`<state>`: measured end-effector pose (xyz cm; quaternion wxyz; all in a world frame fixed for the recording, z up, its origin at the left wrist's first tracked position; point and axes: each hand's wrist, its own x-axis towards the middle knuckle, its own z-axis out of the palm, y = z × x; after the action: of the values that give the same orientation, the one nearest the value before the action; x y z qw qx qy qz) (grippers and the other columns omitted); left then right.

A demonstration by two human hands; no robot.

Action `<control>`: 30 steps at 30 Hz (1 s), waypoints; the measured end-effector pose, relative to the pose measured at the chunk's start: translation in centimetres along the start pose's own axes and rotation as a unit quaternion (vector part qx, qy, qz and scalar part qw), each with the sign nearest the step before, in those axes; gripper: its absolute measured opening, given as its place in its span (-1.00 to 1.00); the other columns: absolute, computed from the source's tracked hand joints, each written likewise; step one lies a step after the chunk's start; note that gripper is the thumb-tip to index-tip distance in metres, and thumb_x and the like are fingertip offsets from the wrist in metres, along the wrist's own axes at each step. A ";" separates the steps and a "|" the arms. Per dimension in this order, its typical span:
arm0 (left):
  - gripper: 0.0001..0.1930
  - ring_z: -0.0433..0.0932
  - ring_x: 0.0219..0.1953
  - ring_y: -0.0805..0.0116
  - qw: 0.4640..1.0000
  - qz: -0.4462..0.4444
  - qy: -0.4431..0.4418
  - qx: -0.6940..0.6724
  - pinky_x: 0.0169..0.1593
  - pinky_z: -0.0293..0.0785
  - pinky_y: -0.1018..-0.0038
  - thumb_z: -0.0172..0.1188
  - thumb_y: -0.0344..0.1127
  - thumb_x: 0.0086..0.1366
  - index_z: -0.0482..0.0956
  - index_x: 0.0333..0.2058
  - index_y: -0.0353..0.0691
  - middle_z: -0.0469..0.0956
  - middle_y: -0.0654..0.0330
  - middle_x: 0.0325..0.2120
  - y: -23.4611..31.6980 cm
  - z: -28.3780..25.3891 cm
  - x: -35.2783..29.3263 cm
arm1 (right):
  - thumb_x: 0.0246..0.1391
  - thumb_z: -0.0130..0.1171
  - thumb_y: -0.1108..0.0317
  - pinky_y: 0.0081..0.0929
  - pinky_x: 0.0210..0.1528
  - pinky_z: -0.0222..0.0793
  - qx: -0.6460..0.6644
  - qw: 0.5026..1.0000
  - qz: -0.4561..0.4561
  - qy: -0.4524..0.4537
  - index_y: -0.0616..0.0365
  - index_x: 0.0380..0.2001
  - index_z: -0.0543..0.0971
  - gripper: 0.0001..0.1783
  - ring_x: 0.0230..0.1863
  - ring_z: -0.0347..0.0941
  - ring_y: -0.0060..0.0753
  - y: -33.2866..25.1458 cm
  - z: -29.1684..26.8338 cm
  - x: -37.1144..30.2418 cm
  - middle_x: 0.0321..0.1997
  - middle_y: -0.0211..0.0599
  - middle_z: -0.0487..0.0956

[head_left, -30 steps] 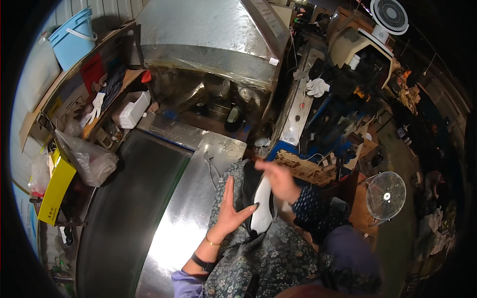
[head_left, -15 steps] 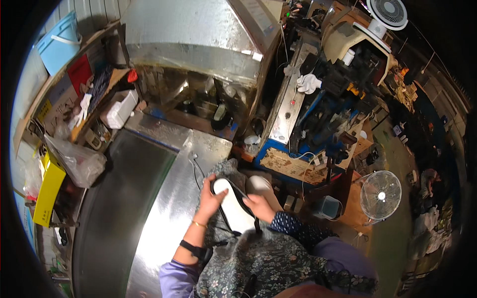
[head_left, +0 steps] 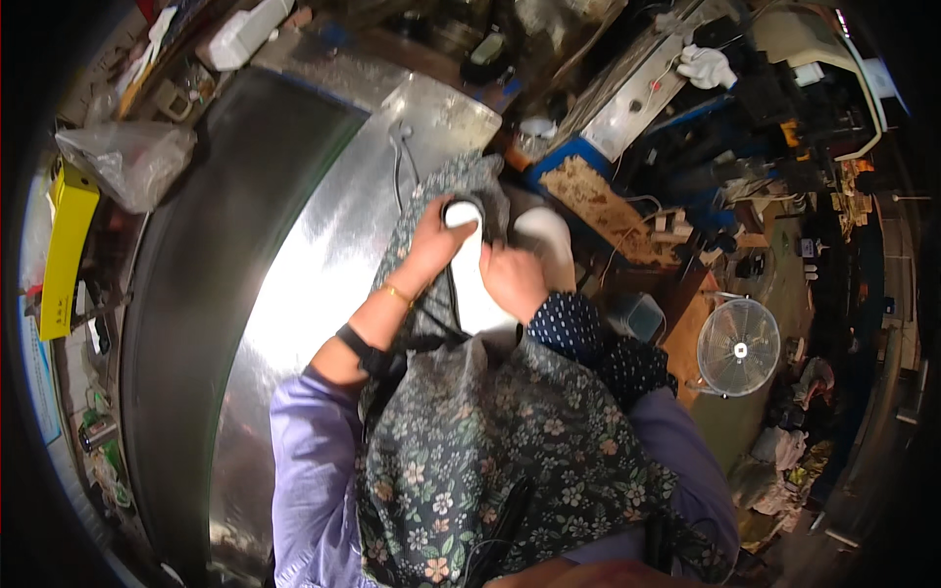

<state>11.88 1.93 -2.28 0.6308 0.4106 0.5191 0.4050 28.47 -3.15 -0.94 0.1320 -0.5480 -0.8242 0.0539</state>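
A long white shoe sole point(head_left: 478, 284) with a dark edging rests over my lap, its rounded end pointing away from me. My left hand point(head_left: 438, 238) is closed around the far left of it, thumb pressed on the white face. At the right edge my right hand point(head_left: 515, 278) is closed, fingers curled on the sole's rim; what lies under the fingertips is hidden. A second white, sole-shaped piece point(head_left: 545, 235) lies just right of it, partly behind my right hand. Under both is my flowered dark apron point(head_left: 490, 431).
On my left runs a dark conveyor belt point(head_left: 230, 216) beside a shiny metal table point(head_left: 323, 225). A clear plastic bag point(head_left: 132, 162) and a yellow box point(head_left: 67, 250) stand beyond it. To the right are a bin point(head_left: 637, 316), a round fan point(head_left: 738, 349) and a blue-framed machine point(head_left: 598, 211).
My view has tilted down toward my lap. My right hand has moved nearer along the sole's right edge; the dark edging stretched toward its fingers before is now mostly hidden there.
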 end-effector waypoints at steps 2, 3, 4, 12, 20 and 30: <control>-0.31 0.54 -0.18 0.38 0.999 0.006 0.023 0.048 -0.14 0.50 0.50 0.35 -0.35 0.21 0.22 0.24 -0.42 0.58 0.09 -0.16 0.0 0.1 0.3 | 0.25 -0.01 0.24 -0.20 -0.53 0.48 -0.012 1.000 -0.012 -0.023 0.23 -0.55 0.48 -0.65 -0.60 0.54 -0.02 0.7 -0.1 0.5 -0.64 -0.04 0.53; -0.30 0.54 -0.20 0.39 1.000 -0.014 0.002 0.009 -0.15 0.50 0.50 0.35 -0.35 0.21 0.22 0.24 -0.42 0.58 0.10 -0.17 -0.1 0.2 0.1 | 0.31 -0.07 0.20 -0.24 -0.43 0.50 0.026 0.998 0.004 -0.050 0.27 -0.45 0.51 -0.63 -0.50 0.57 -0.07 1.3 -0.3 0.4 -0.52 -0.05 0.58; -0.30 0.54 -0.22 0.40 0.999 -0.006 -0.014 -0.039 -0.16 0.50 0.51 0.36 -0.34 0.21 0.22 0.24 -0.43 0.58 0.10 -0.17 -0.3 0.3 0.1 | 0.37 -0.13 0.16 -0.28 -0.33 0.53 0.079 0.996 -0.026 -0.044 0.31 -0.35 0.53 -0.58 -0.40 0.61 -0.11 2.0 -0.4 0.1 -0.41 -0.07 0.63; -0.35 0.56 -0.28 0.42 0.999 -0.032 -0.023 -0.034 -0.18 0.50 0.50 0.35 -0.39 0.20 0.28 0.21 -0.40 0.59 0.14 -0.22 0.4 0.7 -0.4 | 0.42 -0.28 -0.06 -0.30 0.41 0.03 0.404 0.835 0.221 -0.300 0.43 0.38 -0.01 -0.22 0.46 0.05 0.06 2.5 -0.1 -6.0 0.42 0.26 0.15; -0.48 0.45 0.14 0.11 0.986 -0.147 0.074 0.008 0.22 0.31 0.29 -0.22 -0.04 0.50 0.40 0.14 -0.38 0.47 -0.12 0.08 1.8 1.4 -4.3 | 0.36 -0.17 -0.15 -0.29 0.44 -0.04 0.501 0.793 0.285 -0.198 0.50 0.38 -0.10 -0.07 0.48 0.00 0.10 -0.4 -0.2 -2.5 0.42 0.40 0.08; -0.35 0.58 -0.21 -0.30 0.925 0.070 -0.037 0.373 -0.05 0.46 -0.06 -0.34 0.11 0.49 0.51 -0.20 -0.44 0.60 -0.31 -0.31 1.6 -2.5 -6.4 | 0.36 -0.11 -0.09 -0.28 0.41 0.01 0.576 0.760 0.285 -0.102 0.52 0.36 -0.08 -0.10 0.45 0.06 0.10 -1.1 2.4 -2.4 0.39 0.36 0.13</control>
<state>8.45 -3.30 0.96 0.4208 0.6662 0.5788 0.2101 27.68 -5.64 -3.35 0.3167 -0.5695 -0.4523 0.6089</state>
